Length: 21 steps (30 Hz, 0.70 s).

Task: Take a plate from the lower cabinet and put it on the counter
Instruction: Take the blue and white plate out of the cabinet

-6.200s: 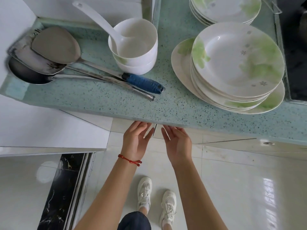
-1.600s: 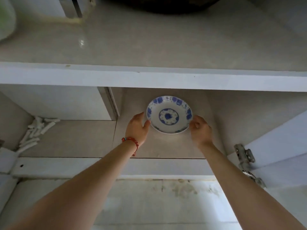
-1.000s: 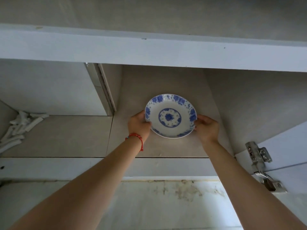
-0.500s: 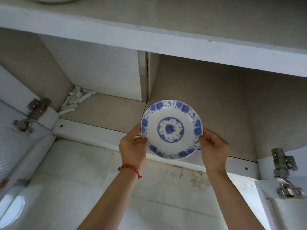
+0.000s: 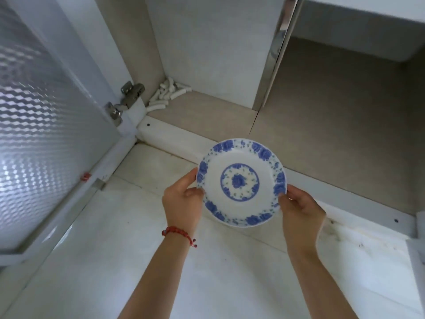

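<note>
A small white plate [image 5: 241, 181] with blue flowers round the rim and a blue ring in the middle is held level in front of the open lower cabinet [image 5: 326, 125], above its front sill and the floor. My left hand [image 5: 181, 203], with a red string bracelet on the wrist, grips the plate's left edge. My right hand [image 5: 299, 210] grips the right edge. The counter is out of view.
The open cabinet door [image 5: 39, 107] with patterned glass stands at the left, its hinge [image 5: 126, 100] near the cabinet corner. Several white sticks [image 5: 165, 94] lie in the back left corner. A metal divider strip [image 5: 273, 54] splits the cabinet. Pale floor tiles [image 5: 115, 249] lie below.
Both hands have drawn the plate out of the cabinet, off its floor and towards me, over the front sill. The view has swung left and down, showing the open door.
</note>
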Available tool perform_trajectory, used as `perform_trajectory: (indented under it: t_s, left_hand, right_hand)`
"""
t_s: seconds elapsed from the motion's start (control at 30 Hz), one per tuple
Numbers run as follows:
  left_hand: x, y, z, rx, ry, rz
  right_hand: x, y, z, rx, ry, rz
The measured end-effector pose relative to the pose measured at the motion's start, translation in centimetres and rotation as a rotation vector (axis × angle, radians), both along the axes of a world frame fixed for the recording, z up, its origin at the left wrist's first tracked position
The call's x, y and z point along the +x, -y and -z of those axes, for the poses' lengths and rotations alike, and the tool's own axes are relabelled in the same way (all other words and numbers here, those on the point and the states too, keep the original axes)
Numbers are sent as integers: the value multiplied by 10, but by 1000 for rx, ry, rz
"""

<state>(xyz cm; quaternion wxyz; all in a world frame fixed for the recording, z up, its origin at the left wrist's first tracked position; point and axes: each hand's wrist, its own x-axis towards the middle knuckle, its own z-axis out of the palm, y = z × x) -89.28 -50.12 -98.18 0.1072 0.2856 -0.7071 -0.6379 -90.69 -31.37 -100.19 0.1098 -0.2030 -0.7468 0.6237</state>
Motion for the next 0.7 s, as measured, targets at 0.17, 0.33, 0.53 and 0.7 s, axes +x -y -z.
perform_trajectory:
  t_s: [0.17, 0.33, 0.53, 0.7]
  left_hand:
    - [12, 18, -6, 15, 62, 22]
    - [58, 27, -40, -55, 140, 33]
    - [100, 37, -108, 36, 269, -16]
    - [121, 41, -183, 68, 277, -40]
  right_hand:
    - [21, 13, -13, 45, 33, -2]
    - [66, 22, -56, 123, 129, -73]
    - [95, 33, -128, 111, 216, -103]
    - [114, 41, -200, 122, 228, -110]
